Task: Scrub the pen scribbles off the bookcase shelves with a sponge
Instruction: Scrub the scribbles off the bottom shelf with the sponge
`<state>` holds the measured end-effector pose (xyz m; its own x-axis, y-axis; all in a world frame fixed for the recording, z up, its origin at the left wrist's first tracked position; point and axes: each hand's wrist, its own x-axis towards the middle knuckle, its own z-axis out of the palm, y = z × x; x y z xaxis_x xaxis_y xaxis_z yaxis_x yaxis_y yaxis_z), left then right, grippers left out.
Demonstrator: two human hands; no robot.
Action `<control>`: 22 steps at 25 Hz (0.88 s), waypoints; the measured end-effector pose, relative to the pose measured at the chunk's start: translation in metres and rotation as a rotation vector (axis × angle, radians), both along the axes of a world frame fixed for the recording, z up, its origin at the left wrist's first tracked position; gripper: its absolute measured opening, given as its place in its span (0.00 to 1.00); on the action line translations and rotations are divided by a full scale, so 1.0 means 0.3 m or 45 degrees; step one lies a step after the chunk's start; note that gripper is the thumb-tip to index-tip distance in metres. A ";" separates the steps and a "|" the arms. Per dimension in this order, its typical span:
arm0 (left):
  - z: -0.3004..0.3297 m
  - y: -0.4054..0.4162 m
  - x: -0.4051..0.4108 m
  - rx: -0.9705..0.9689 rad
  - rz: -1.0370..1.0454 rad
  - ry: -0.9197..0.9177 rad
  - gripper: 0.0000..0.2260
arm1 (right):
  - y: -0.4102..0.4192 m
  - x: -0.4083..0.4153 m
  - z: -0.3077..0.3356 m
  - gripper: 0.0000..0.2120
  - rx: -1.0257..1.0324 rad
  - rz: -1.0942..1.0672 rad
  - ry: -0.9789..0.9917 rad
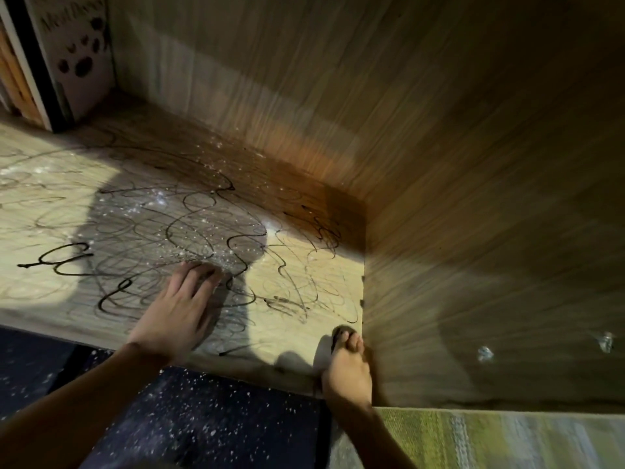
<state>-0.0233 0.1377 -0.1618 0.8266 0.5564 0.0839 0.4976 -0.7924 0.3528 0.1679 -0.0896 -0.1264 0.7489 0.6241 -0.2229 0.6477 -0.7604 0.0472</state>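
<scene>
The light wooden shelf is covered with black pen scribbles, thick loops at the left and thin tangles toward the right corner. White specks lie scattered over the middle of the shelf. My left hand lies flat on the scribbles near the front edge, fingers stretched forward. My right hand rests on the shelf's front right corner, beside the side panel, fingers straight and together. No sponge shows in view; whether one lies under a hand I cannot tell.
Books stand at the shelf's far left. The back panel and right side panel close in the compartment. Two shiny fittings sit on the side panel. Below are a dark speckled floor and a green mat.
</scene>
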 end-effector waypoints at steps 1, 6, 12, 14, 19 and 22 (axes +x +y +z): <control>-0.009 -0.003 0.004 0.001 0.004 0.001 0.27 | 0.041 0.026 0.004 0.28 -0.038 -0.024 -0.054; 0.009 -0.001 0.006 0.029 -0.004 -0.020 0.27 | 0.065 0.009 0.009 0.27 -0.016 -0.104 -0.094; 0.011 0.026 0.026 0.247 -0.249 0.072 0.24 | -0.037 -0.091 0.012 0.24 -0.205 0.145 0.084; 0.004 0.029 0.042 0.263 -0.253 0.095 0.26 | 0.016 -0.054 0.032 0.25 -0.024 0.056 0.088; -0.026 0.024 0.054 0.194 -0.178 0.078 0.26 | 0.204 0.123 0.025 0.27 0.106 -0.173 -0.086; -0.012 0.018 0.050 0.176 -0.118 -0.013 0.25 | 0.216 0.139 0.027 0.30 0.075 -0.184 -0.020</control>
<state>-0.0084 0.1431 -0.1655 0.8726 0.4604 0.1630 0.4170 -0.8760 0.2422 0.2094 -0.0248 -0.1182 0.8350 0.5211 -0.1770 0.5308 -0.8475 0.0091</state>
